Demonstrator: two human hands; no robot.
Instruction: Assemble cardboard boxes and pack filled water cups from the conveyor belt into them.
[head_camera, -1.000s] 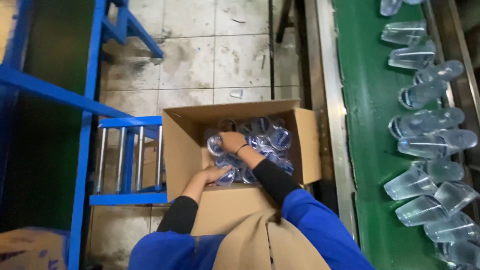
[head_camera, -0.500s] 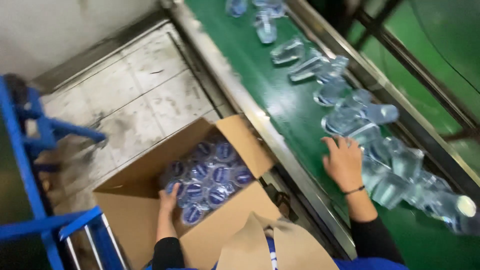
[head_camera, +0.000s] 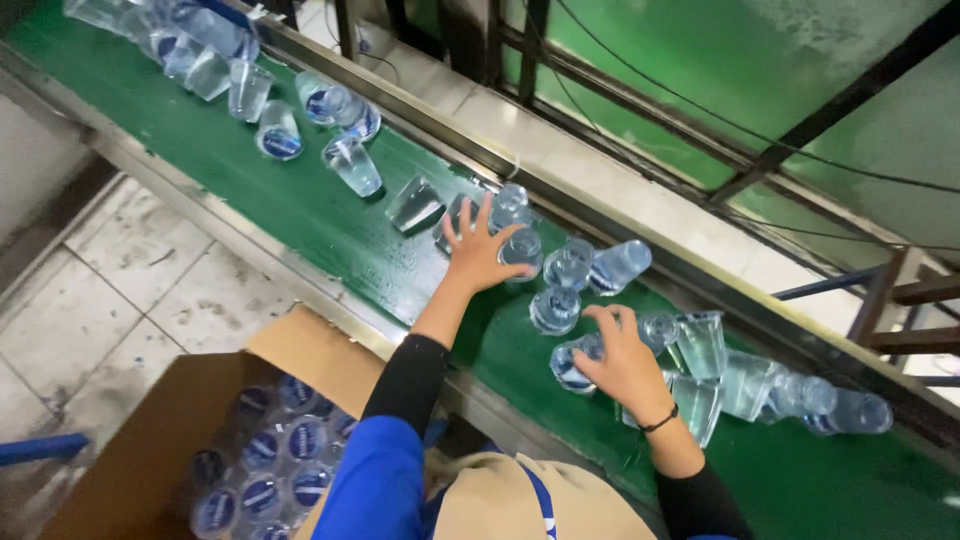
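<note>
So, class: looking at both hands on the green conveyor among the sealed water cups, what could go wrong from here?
1. The left hand is spread flat over several loose sealed water cups; they lie on their sides and may roll away.
2. The right hand pinches one cup by its edge, so it could slip.
3. More cups crowd the green conveyor belt and could pile up.

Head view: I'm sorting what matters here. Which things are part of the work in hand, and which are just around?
In hand:
- left hand spread over cups
- right hand gripping a cup
- green belt
- box of packed cups

Just around:
- tiled floor
- blue rail
- window frame
</note>
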